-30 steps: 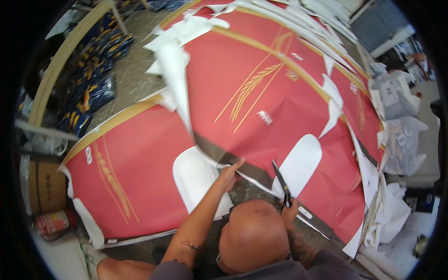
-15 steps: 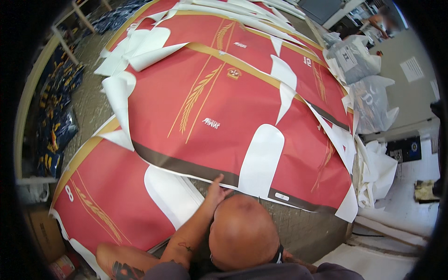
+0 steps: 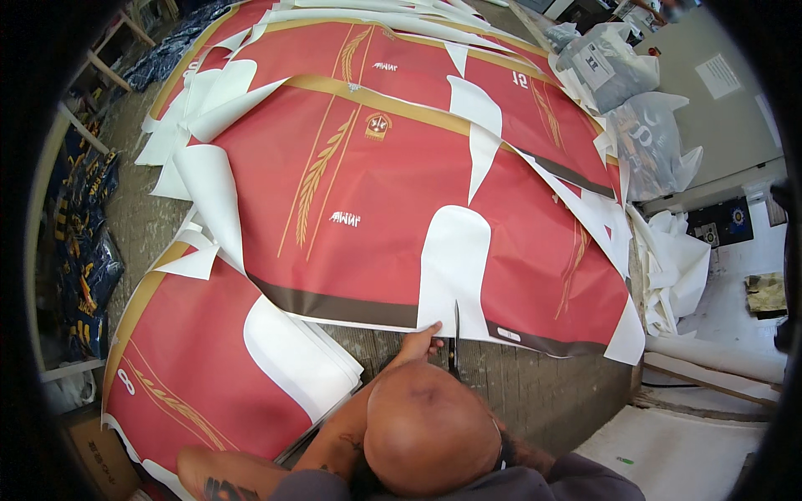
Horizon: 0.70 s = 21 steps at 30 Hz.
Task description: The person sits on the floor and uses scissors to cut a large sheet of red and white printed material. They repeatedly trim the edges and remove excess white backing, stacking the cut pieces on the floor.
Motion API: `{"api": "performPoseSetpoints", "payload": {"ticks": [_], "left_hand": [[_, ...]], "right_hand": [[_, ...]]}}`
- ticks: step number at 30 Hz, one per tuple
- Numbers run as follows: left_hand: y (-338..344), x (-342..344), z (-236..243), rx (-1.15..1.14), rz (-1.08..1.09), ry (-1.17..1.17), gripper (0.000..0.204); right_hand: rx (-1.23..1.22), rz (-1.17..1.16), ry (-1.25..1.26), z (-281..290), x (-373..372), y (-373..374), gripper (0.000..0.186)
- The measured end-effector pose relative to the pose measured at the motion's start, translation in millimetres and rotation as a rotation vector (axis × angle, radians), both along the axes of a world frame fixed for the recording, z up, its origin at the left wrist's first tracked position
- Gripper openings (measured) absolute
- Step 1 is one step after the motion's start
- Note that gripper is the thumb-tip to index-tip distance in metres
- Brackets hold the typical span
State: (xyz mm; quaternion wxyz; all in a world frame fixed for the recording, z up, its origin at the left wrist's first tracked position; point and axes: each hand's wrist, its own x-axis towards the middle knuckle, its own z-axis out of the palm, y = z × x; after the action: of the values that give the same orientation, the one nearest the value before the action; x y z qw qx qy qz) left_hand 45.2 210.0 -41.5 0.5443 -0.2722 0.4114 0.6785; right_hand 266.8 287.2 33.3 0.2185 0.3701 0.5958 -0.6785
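Observation:
My left hand (image 3: 422,341) pinches the lower edge of a large red printed sheet (image 3: 376,250) with gold bands and a dark brown strip, just left of a white rounded panel (image 3: 451,259). Black scissors (image 3: 454,342) stand upright at that edge, blades over the white panel. My right hand is hidden behind a bald head (image 3: 430,426) at the bottom centre, so its hold on the scissors cannot be seen. A lower red piece with stacked white layers (image 3: 192,351) lies at the left.
Packed dark navy garments (image 3: 83,242) lie along the left, beside a wooden frame. A cardboard box (image 3: 96,455) sits lower left. Stuffed plastic bags (image 3: 647,142), white offcuts (image 3: 668,292) and a grey cabinet (image 3: 706,108) are at the right.
The view has shifted, so the sheets sit higher. My left hand has moved right along the edge to beside the white panel. The scissors, earlier angled in my right hand, now stand upright there.

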Motion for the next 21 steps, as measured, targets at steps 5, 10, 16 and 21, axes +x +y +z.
{"api": "performPoseSetpoints", "payload": {"ticks": [5,10,16,21], "left_hand": [[-12.9,-0.3,8.6,0.103,-0.091,-0.016,0.018],[-43.2,3.4,35.5,0.008,-0.242,0.024,0.026],[-85.6,26.8,60.5,0.017,-0.327,-0.041,0.032],[-107.1,49.4,63.3,0.017,-0.348,-0.058,0.037]], "right_hand": [[-0.181,-0.118,0.185,-23.1,-72.6,32.9,0.049],[-0.299,-0.523,0.363,-47.4,-192.1,65.9,0.063],[-0.269,-0.582,0.409,-47.3,-290.8,113.6,0.049],[-0.012,-0.559,0.636,-52.1,-336.7,159.8,0.027]]}}
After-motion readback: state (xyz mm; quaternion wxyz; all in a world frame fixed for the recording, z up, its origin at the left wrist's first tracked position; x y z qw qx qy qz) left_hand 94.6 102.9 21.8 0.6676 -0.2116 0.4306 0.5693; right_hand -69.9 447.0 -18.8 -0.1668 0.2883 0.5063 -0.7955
